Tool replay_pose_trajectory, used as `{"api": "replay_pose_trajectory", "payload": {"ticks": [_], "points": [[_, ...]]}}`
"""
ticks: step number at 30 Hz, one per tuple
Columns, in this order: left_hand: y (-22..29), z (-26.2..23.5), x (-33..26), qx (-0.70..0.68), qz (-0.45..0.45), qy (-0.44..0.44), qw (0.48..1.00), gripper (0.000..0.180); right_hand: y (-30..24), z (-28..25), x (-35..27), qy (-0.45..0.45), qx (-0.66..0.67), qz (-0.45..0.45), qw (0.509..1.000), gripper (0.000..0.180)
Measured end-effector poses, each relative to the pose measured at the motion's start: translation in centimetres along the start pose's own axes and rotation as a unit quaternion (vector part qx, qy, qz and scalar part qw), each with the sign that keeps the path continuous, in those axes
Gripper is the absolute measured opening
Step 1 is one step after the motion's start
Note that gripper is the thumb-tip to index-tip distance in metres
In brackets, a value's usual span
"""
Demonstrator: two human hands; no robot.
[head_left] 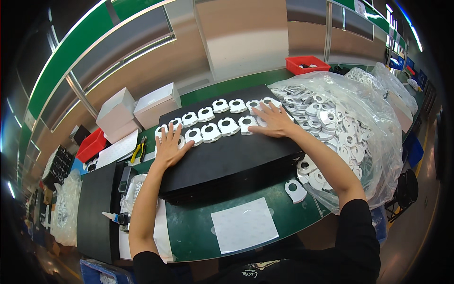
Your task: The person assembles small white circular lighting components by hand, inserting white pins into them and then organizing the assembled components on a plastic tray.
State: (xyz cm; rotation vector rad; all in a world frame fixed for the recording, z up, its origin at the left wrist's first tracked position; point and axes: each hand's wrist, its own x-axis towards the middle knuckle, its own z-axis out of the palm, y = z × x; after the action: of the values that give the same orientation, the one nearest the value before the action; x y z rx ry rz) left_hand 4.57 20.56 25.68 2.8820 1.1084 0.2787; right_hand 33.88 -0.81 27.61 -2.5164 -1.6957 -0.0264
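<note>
Two rows of flat white plastic pieces (210,133), each with a round hole, lie along a thick stack of black sheets (231,161). At the left end of the rows, my left hand (170,150) rests with its fingers spread over the end pieces, partly covering them. My right hand (275,122) lies spread over the right end, its thumb by a front-row piece and its fingers across the pieces behind. Neither hand grips anything. One loose white piece (295,190) sits on the green table in front of the stack, at the right.
A clear plastic bag (385,156) spills many more white pieces (331,118) at the right. Behind stand a red bin (307,65) and white boxes (157,105). Yellow-handled pliers (139,150), a small bottle (116,217) and another black stack (97,208) are leftward; a white sheet (244,225) lies in front.
</note>
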Motion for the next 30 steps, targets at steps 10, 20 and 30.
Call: {"api": "replay_pose_trajectory", "payload": {"ticks": [10,20,30], "points": [[-5.0,1.5,9.6,-0.008,0.021,-0.038,0.999,0.088,0.5,1.2,12.0,-0.018,0.006,0.002,1.000,0.097],[-8.1,1.9,14.8,-0.011,0.015,-0.080,0.997,0.086,0.1,1.6,18.6,-0.029,0.025,0.001,0.999,0.096],[-3.3,4.6,20.9,-0.017,0.123,0.028,0.992,0.046,-7.7,4.8,23.7,-0.008,0.046,-0.126,0.991,0.084]]}}
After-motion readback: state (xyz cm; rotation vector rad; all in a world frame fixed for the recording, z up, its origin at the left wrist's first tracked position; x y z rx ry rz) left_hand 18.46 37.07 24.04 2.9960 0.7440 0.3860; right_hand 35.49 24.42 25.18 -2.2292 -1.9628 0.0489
